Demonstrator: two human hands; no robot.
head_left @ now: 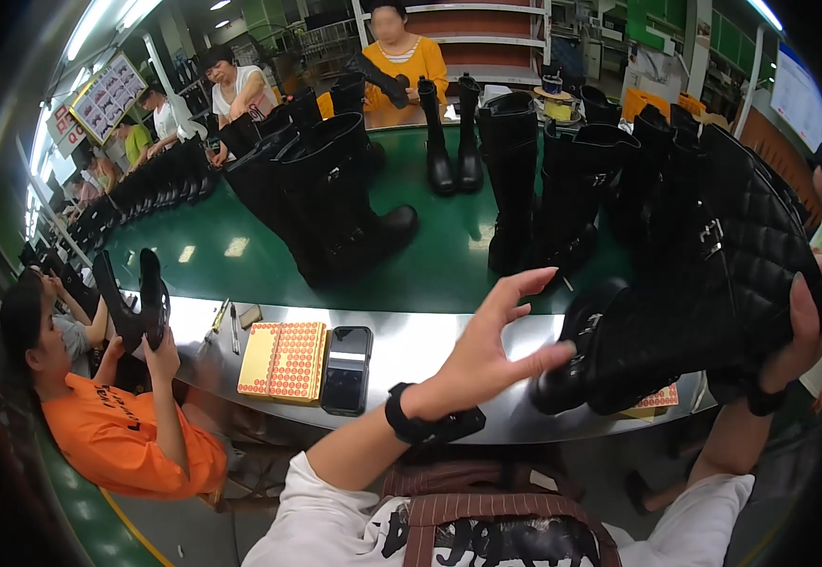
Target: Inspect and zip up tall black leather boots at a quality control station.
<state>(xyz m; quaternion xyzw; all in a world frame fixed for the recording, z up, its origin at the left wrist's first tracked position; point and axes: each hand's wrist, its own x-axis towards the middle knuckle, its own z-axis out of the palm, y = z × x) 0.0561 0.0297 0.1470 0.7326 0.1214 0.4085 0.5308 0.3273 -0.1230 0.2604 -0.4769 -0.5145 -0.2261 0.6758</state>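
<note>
A pair of tall black boots point(675, 312) with quilted shafts and metal buckles lies tilted at my right, toes pointing left over the steel table edge. My right hand point(798, 331) is closed round the shaft at the right end; part of the grip is hidden behind the leather. My left hand point(501, 331) stands open just left of the toes, fingers spread and holding nothing. Whether its thumb touches the toe I cannot tell.
Black boots point(335, 198) stand on the green belt point(430, 246) ahead, more at the right. On the steel ledge lie a stack of sticker sheets point(281, 361), a black phone point(346, 369) and pens point(234, 328). At left, a person in orange point(127, 435) holds footwear; other people work beyond.
</note>
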